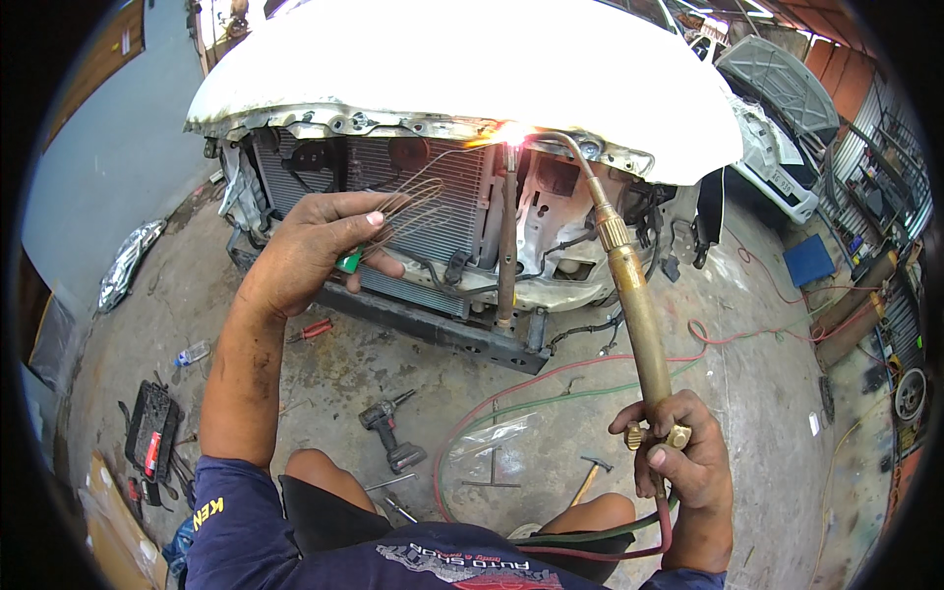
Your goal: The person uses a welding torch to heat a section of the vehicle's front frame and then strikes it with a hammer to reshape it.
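My right hand (pixel 690 470) is closed around the rear of a brass gas torch (pixel 641 320), beside its valve knobs. The torch's bent tip ends in a bright flame (pixel 513 134) at the front edge of a white car hood (pixel 433 64). My left hand (pixel 317 241) pinches a loose coil of thin filler wire (pixel 421 205), and one strand runs up to the flame. A small green object (pixel 349 261) shows under the left fingers; its kind is unclear. Below the flame, an upright metal post (pixel 506 241) stands beside the radiator (pixel 383 177). Glare hides the heated spot.
Red and green hoses (pixel 688 356) trail across the floor to the right, near gas cylinders (pixel 852 329). A cordless drill (pixel 391 431), a hammer (pixel 587 480) and a tool tray (pixel 154 430) lie around me. Another white car (pixel 772 147) stands behind, at right.
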`<state>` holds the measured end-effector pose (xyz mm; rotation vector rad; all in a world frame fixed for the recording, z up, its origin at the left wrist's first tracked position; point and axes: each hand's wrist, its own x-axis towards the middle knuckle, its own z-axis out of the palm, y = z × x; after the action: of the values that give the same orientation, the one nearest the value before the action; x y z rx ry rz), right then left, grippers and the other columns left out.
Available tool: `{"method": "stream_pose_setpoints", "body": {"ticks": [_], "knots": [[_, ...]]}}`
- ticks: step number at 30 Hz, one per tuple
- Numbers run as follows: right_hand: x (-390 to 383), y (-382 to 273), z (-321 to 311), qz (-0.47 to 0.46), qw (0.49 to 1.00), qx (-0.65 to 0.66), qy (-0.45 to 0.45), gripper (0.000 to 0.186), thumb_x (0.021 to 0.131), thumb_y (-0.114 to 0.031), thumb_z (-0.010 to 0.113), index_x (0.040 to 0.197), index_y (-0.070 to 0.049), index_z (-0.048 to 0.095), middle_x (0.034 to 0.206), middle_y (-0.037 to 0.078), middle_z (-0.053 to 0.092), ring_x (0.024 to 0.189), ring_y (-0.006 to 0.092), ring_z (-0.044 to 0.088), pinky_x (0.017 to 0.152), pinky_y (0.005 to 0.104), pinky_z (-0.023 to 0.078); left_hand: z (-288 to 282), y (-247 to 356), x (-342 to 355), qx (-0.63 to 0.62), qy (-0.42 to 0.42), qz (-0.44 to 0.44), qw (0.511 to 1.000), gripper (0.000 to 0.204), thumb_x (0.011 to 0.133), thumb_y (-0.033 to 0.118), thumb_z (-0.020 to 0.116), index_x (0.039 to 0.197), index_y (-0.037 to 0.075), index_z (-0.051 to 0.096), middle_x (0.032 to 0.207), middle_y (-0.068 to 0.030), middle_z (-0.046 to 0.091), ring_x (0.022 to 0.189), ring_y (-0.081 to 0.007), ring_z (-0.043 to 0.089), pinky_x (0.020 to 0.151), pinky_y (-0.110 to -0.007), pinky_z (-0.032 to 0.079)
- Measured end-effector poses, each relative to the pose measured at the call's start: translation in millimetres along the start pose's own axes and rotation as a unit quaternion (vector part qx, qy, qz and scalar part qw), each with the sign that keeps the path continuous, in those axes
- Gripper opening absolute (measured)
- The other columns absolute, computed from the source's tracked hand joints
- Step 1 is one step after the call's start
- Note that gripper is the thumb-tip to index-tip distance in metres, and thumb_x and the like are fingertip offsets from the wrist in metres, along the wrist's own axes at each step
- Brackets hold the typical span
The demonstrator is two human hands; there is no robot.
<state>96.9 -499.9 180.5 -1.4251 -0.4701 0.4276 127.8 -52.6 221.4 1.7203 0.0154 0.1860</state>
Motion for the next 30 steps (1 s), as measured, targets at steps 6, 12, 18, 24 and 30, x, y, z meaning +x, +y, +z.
{"method": "stream_pose_setpoints", "body": {"ticks": [6, 12, 18, 24, 30], "knots": [[0.1, 1.2, -0.4, -0.005, 1.000, -0.003, -0.001, 0.027, 0.096, -0.007, 0.072, 0.111, -0.004, 0.049, 0.120, 0.036, 0.064, 0.057, 0.0148, 0.067, 0.048, 0.0263, 0.057, 1.2, -0.1, 1.6, 0.007, 0.007, 0.000, 1.000, 0.048, 0.106, 0.019, 0.061, 0.146, -0.007, 0.060, 0.097, -0.0113, 0.072, 0.084, -0.0233, 0.081, 0.050, -0.023, 0.055], [-0.8, -0.2, -1.2, -0.003, 1.000, -0.010, -0.002, 0.026, 0.096, -0.007, 0.071, 0.110, -0.005, 0.049, 0.120, 0.035, 0.064, 0.056, 0.0147, 0.067, 0.047, 0.0262, 0.057, 3.1, -0.6, 3.1, 0.002, 0.003, 0.003, 1.000, 0.047, 0.106, 0.018, 0.061, 0.146, -0.007, 0.060, 0.097, -0.0121, 0.073, 0.082, -0.0226, 0.081, 0.049, -0.022, 0.056], [-0.1, 0.4, -1.2, -0.002, 1.000, 0.001, -0.003, 0.027, 0.096, -0.007, 0.071, 0.111, -0.005, 0.049, 0.120, 0.035, 0.064, 0.056, 0.0143, 0.066, 0.046, 0.0257, 0.056, 1.1, -2.9, 4.6, -0.003, 0.003, 0.000, 1.000, 0.046, 0.106, 0.018, 0.061, 0.145, -0.007, 0.061, 0.097, -0.0111, 0.073, 0.082, -0.0220, 0.081, 0.048, -0.022, 0.055], [1.2, 2.4, -3.1, -0.006, 1.000, 0.001, -0.014, 0.026, 0.097, -0.006, 0.070, 0.112, -0.004, 0.049, 0.121, 0.036, 0.064, 0.056, 0.0143, 0.066, 0.047, 0.0260, 0.057, 2.8, -0.1, 3.4, 0.010, 0.007, -0.010, 1.000, 0.044, 0.108, 0.018, 0.060, 0.145, -0.006, 0.062, 0.098, -0.0093, 0.073, 0.086, -0.0209, 0.081, 0.050, -0.023, 0.054], [0.9, 2.9, -2.5, -0.009, 1.000, 0.002, -0.017, 0.025, 0.097, -0.005, 0.069, 0.112, -0.004, 0.049, 0.121, 0.037, 0.063, 0.057, 0.0140, 0.067, 0.047, 0.0263, 0.058, -2.2, -2.6, 6.1, 0.006, -0.017, -0.001, 1.000, 0.043, 0.109, 0.017, 0.060, 0.145, -0.006, 0.062, 0.099, -0.0101, 0.074, 0.089, -0.0208, 0.081, 0.051, -0.023, 0.054]]}}
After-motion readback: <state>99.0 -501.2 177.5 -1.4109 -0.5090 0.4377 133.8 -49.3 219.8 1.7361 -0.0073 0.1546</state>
